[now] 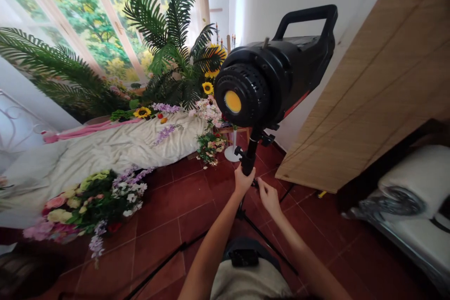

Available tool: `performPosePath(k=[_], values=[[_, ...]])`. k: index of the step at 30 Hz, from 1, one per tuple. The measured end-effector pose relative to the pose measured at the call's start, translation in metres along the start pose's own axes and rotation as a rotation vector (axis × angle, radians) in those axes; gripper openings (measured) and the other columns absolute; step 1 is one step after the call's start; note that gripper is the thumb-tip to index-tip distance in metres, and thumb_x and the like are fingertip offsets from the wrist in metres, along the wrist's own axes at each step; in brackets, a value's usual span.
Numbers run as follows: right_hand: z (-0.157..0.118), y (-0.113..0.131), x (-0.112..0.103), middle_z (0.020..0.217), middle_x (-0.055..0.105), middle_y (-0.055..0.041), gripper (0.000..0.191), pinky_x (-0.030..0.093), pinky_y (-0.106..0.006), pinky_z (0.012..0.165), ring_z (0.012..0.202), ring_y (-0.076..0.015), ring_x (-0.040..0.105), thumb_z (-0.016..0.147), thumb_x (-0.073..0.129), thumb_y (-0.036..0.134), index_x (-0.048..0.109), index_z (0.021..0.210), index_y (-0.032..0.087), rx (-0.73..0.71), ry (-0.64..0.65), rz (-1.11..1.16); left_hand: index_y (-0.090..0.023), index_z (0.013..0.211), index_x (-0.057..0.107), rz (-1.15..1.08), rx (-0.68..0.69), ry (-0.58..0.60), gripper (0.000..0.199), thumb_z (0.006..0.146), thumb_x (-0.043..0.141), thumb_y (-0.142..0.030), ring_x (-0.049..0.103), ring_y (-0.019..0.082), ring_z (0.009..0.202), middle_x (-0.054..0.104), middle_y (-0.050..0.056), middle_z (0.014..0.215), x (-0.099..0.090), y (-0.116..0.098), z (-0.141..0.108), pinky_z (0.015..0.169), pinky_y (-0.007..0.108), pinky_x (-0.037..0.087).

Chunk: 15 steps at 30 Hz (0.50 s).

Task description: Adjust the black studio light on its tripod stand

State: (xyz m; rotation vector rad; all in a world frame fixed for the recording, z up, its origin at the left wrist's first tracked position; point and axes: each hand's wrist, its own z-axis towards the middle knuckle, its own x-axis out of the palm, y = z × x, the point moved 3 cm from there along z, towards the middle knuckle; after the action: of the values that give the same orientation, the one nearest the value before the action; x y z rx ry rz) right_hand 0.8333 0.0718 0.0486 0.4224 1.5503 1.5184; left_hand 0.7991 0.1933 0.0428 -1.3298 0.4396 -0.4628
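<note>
A large black studio light (277, 75) with a yellow round LED face and a top handle sits on a black light stand (249, 159). My left hand (243, 181) is wrapped around the upper pole of the stand, just under the light. To its right, my right hand (267, 192) has its fingers closed on a small black knob (255, 182) at the side of the pole, partly hidden by the fingers. The stand's legs spread out over the floor below my arms.
A bed (168, 143) with cream cloth and artificial flowers (87, 201) lies at the left. Behind it stand palm plants (168, 33) before a window. A wooden panel (355, 84) leans at the right, near plastic-wrapped rolls (415, 183). Red tiles (197, 192) cover the floor.
</note>
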Motion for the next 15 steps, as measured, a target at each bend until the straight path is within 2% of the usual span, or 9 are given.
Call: performPosePath(k=[3,7,9,11,15], values=[[-0.001,-0.008,0.017,0.032,0.037,0.0036,0.052,0.032,-0.023,0.038,0.031,-0.0098,0.035,0.082,0.037,0.057,0.046,0.046,0.020,0.287,0.003,0.413,-0.013,0.080,0.060,-0.005,-0.015,-0.011,0.027,0.069,0.061,-0.038,0.051,0.011,0.053,0.056,0.000,0.059,0.001,0.001,0.000,0.054,0.021,0.042],[-0.004,-0.008,0.029,0.031,0.021,0.0106,0.038,0.017,-0.018,0.030,0.027,-0.0058,0.015,0.080,0.044,0.044,0.038,0.050,0.021,0.567,0.165,0.917,-0.013,0.081,0.060,-0.010,-0.011,-0.005,0.027,0.069,0.061,-0.038,0.051,0.011,0.053,0.057,0.000,0.060,0.000,0.003,0.001,0.054,0.021,0.042],[-0.004,-0.003,0.027,0.033,0.020,0.0113,0.030,0.018,-0.017,0.031,0.028,-0.0057,0.015,0.080,0.045,0.031,0.039,0.052,0.021,0.633,0.251,1.095,-0.013,0.082,0.060,-0.002,0.005,0.006,0.027,0.070,0.061,-0.038,0.052,0.011,0.054,0.058,0.001,0.062,0.000,0.003,0.001,0.055,0.021,0.043],[-0.004,0.002,0.023,0.035,0.022,0.0109,0.024,0.021,-0.015,0.032,0.029,-0.0057,0.019,0.079,0.044,0.020,0.040,0.055,0.020,0.656,0.281,1.230,-0.013,0.084,0.060,0.006,0.018,0.010,0.028,0.071,0.060,-0.038,0.052,0.011,0.055,0.058,0.001,0.064,-0.001,0.003,0.002,0.055,0.022,0.043],[-0.004,0.013,0.023,0.039,0.025,0.0091,0.026,0.025,-0.013,0.035,0.032,-0.0056,0.023,0.075,0.042,0.008,0.035,0.053,0.020,0.578,0.223,1.387,-0.013,0.084,0.059,0.020,0.015,0.016,0.029,0.071,0.059,-0.038,0.052,0.011,0.057,0.058,0.001,0.063,-0.001,0.000,0.001,0.056,0.022,0.044]])
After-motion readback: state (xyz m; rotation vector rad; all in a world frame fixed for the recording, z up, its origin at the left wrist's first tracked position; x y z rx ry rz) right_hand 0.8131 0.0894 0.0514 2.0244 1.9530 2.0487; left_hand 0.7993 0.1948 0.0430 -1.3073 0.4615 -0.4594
